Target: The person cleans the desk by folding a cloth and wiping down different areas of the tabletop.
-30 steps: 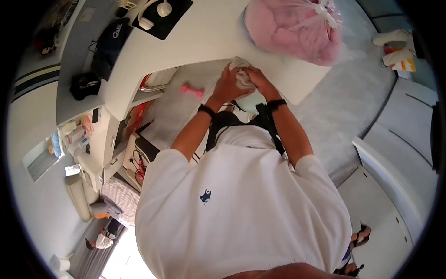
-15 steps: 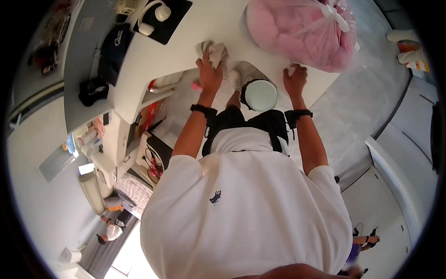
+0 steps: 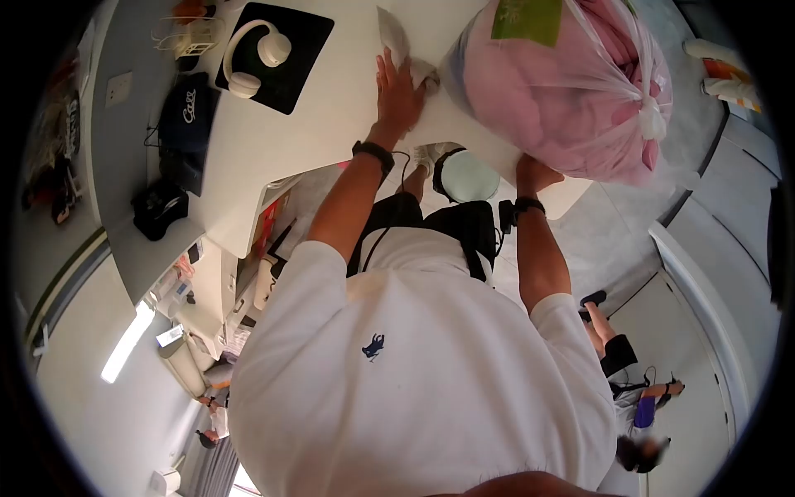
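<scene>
My left hand (image 3: 401, 98) lies palm down on the white table (image 3: 339, 99), pressing a crumpled grey cloth (image 3: 394, 35). The cloth sticks out beyond the fingertips and to the right of the hand. My right hand (image 3: 537, 176) is at the table's near edge, under the side of a large clear plastic bag (image 3: 538, 99) full of pink, soft-looking contents. The bag covers the fingers of that hand, so their grip is hidden. A white knot ties the bag on its right, and a green label shows on top.
White headphones (image 3: 272, 50) rest on a black mat (image 3: 302, 70) at the table's left. Dark caps (image 3: 184, 116) sit along the grey panel. Below the table edge stands a round pale-topped bin or stool (image 3: 468, 176). Another person (image 3: 633, 389) is at the lower right.
My left hand has slid the cloth forward and to the right. My right hand has gone partly under the bag. The view has shifted, and the bag looks nearer, with its green label now showing.
</scene>
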`<action>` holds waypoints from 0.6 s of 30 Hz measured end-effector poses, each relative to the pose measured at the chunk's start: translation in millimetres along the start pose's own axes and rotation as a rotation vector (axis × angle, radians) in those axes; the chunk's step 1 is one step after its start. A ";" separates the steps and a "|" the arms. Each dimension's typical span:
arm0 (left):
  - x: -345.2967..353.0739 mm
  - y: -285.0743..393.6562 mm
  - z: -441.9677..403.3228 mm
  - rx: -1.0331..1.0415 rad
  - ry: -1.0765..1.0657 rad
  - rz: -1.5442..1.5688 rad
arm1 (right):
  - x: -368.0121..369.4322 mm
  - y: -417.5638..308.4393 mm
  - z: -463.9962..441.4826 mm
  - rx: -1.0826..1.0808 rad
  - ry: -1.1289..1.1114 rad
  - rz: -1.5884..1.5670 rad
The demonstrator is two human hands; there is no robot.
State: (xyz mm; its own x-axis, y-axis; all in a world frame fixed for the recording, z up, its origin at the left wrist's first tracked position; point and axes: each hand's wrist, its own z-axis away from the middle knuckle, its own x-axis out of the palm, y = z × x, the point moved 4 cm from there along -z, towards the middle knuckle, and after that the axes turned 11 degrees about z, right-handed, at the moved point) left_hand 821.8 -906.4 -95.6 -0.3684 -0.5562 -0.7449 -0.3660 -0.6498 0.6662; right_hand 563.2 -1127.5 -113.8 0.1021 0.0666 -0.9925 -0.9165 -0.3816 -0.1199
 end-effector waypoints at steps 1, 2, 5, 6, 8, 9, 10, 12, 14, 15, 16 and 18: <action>-0.8 -0.4 -11.6 0.009 0.008 -0.011 | 6.0 3.1 1.4 0.010 -0.003 0.009; -1.8 -0.4 -22.2 0.019 0.014 -0.024 | 10.3 6.0 2.4 0.053 0.071 -0.086; -2.9 -0.9 -56.4 -0.014 0.059 -0.013 | 3.7 2.2 8.6 0.114 0.192 -0.242; 3.7 -9.3 -67.9 -0.007 0.089 -0.045 | -0.7 0.3 10.1 0.116 0.235 -0.306; 5.7 -15.5 -94.7 0.036 0.103 -0.088 | 2.5 3.4 7.9 0.122 0.142 -0.338; 5.4 -13.6 -105.8 0.072 0.121 -0.134 | 7.2 6.5 8.0 0.122 0.044 -0.372; -2.9 -2.4 -113.1 0.152 0.299 -0.225 | 16.1 18.9 11.1 0.132 0.041 -0.363; -12.9 6.0 -129.5 0.147 0.163 -0.332 | 32.8 27.8 9.2 0.106 -0.082 -0.124; -25.5 17.3 -138.6 0.272 0.099 -0.286 | 30.1 24.8 9.7 0.149 -0.116 -0.123; -31.0 17.9 -137.5 0.275 0.102 -0.286 | 27.7 24.9 10.1 0.199 -0.115 -0.199; -34.3 16.8 -137.1 0.272 0.011 -0.168 | 25.6 22.6 8.8 0.201 -0.113 -0.204; -37.7 10.4 -134.0 0.273 -0.093 -0.058 | 20.0 19.7 13.2 0.201 -0.013 -0.339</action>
State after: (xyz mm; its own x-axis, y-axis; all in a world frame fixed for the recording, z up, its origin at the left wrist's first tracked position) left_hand 946.4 -961.6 -65.4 -0.4127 -0.4642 -0.7837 -0.6005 -0.5083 0.6173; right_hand 542.0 -1121.5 -135.7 0.4083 0.1706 -0.8968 -0.8891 -0.1481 -0.4330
